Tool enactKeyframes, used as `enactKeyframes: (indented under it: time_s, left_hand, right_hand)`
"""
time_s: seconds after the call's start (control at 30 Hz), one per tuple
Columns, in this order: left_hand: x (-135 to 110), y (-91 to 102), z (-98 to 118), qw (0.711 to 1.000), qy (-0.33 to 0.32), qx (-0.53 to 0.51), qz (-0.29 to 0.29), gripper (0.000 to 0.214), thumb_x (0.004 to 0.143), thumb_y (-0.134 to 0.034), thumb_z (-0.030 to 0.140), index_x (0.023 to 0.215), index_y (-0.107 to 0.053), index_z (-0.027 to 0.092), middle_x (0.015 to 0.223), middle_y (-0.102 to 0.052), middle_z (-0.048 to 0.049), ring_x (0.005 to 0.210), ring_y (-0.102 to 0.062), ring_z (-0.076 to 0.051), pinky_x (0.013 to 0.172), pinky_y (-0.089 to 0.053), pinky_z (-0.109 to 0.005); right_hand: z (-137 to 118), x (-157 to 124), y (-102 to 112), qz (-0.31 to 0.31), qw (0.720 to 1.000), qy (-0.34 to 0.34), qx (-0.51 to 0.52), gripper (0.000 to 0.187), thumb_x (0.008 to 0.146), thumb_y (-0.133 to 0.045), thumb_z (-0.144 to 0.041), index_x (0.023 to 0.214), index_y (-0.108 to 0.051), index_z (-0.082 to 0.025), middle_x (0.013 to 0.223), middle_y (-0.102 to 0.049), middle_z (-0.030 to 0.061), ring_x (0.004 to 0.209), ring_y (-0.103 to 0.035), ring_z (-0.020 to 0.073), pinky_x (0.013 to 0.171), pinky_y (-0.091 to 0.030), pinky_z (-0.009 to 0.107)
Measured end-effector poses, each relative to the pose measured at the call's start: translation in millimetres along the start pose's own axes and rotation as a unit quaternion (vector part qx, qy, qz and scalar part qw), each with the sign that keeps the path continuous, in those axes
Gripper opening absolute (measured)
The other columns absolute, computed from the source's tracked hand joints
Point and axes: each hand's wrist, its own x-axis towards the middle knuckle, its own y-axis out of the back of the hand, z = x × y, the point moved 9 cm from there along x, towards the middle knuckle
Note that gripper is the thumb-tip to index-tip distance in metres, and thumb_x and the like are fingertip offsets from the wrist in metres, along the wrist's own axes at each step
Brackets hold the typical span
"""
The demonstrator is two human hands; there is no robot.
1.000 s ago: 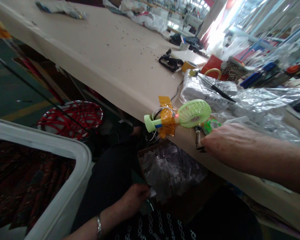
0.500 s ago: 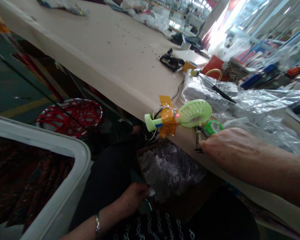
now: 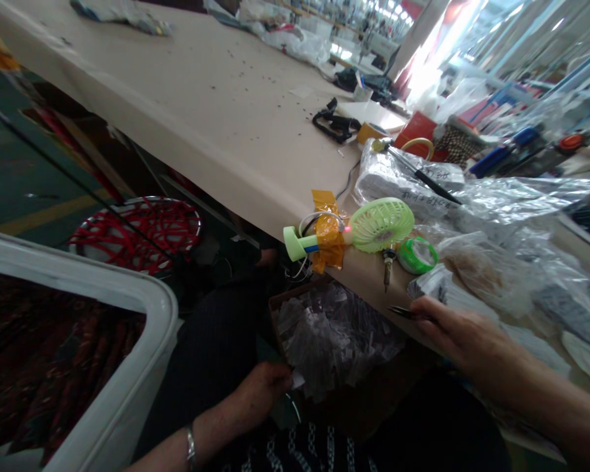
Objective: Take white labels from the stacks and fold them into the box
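Note:
My left hand [image 3: 263, 390] is low over my lap, its fingers pinched on a small white tag [image 3: 297, 379]. My right hand [image 3: 455, 328] is at the table's front edge, closed around dark, pointed thread snips [image 3: 400, 312]; their two tips point left and most of the handle is hidden in the palm. Just beyond the tips, a narrow metal-tipped tool [image 3: 388, 269] sticks out from beneath a light green hand fan [image 3: 381, 225]. Orange tape [image 3: 328, 239] holds the fan's handle to the table edge. A green tape roll [image 3: 417, 255] lies beside the fan.
Below the table edge stands a box of clear plastic scraps [image 3: 334, 328]. A white bin [image 3: 162, 295] with dark red patterned pieces is at left, near a red-strapped round stool [image 3: 142, 229]. Plastic bags [image 3: 486, 262], a black-handled hammer [image 3: 423, 174] and a black tape dispenser [image 3: 335, 123] lie on the table.
My right hand has moved away from the metal-tipped tool, down and to the right, with the thread snips in it. Stacked plastic bags behind it are uncovered. My left hand stays almost still.

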Motion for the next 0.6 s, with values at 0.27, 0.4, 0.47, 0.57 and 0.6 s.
enactKeyframes:
  time_s: [0.27,0.4,0.47,0.57,0.6]
  left_hand:
    - [1,-0.3,0,1.000,0.004,0.009,0.008,0.035,0.076,-0.044,0.046,0.059,-0.048,0.016,0.061,-0.042,0.0018,0.062,-0.036,-0.012,0.058,-0.031,-0.024]
    - [0,0.6,0,1.000,0.010,-0.001,0.017,0.037,0.076,-0.045,0.048,0.061,-0.051,0.015,0.062,-0.044,0.0013,0.063,-0.036,-0.013,0.059,-0.032,-0.024]
    - [-1,0.3,1,1.000,0.017,0.004,0.016,0.038,0.075,-0.046,0.050,0.061,-0.052,0.016,0.061,-0.044,0.0016,0.063,-0.036,-0.013,0.059,-0.031,-0.024]
    - [-1,1.1,3,0.999,0.028,0.010,0.020,0.038,0.075,-0.047,0.051,0.059,-0.050,0.016,0.059,-0.041,0.0025,0.062,-0.033,-0.012,0.057,-0.029,-0.024]
    - [-2,1.5,4,0.999,0.026,0.011,0.023,0.037,0.075,-0.047,0.050,0.059,-0.050,0.016,0.059,-0.040,0.0027,0.062,-0.033,-0.012,0.057,-0.028,-0.024]
  right_hand:
    - [15,-14,-98,0.064,0.837,-0.184,0.512,0.024,0.082,-0.057,-0.039,0.092,-0.059,-0.019,0.066,-0.059,-0.0015,0.059,-0.055,0.0131,0.055,-0.043,0.024]
    - [14,-3,-129,0.155,0.686,-0.217,0.677,0.022,0.071,-0.071,-0.037,0.081,-0.064,-0.018,0.072,-0.066,0.0003,0.061,-0.058,0.0124,0.057,-0.042,0.023]
    - [14,4,-134,0.180,0.645,-0.223,0.708,0.022,0.067,-0.074,-0.036,0.078,-0.065,-0.019,0.069,-0.066,-0.0009,0.060,-0.058,0.0114,0.057,-0.042,0.023]
    - [15,13,-133,0.193,0.630,-0.223,0.718,0.022,0.064,-0.076,-0.036,0.075,-0.066,-0.019,0.066,-0.067,-0.0012,0.059,-0.058,0.0110,0.057,-0.043,0.023]
    - [15,15,-131,0.193,0.628,-0.223,0.720,0.022,0.063,-0.077,-0.035,0.074,-0.066,-0.019,0.066,-0.067,-0.0007,0.058,-0.058,0.0114,0.057,-0.043,0.023]
